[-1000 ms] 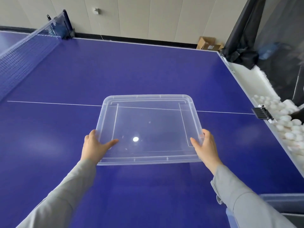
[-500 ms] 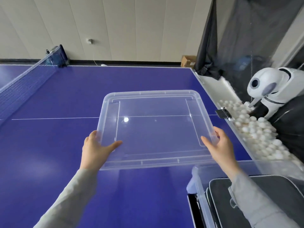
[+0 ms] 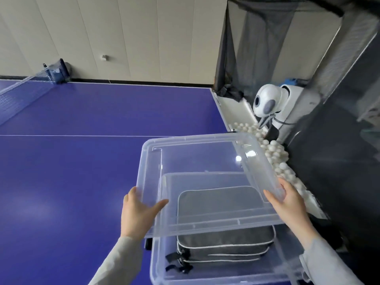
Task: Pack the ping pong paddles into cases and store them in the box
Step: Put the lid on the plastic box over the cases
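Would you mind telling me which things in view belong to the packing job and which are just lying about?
Part of the job:
- clear lid, held by left hand and right hand
- clear box
- grey paddle cases stacked inside the box

Just lying about:
- white balls
- ball machine
- table net

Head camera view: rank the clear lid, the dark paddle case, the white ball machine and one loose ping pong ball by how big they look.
1. clear lid, held by both hands nearest the camera, which inflates it
2. dark paddle case, partly behind the lid
3. white ball machine, farther off, so its rank is unsure
4. ping pong ball
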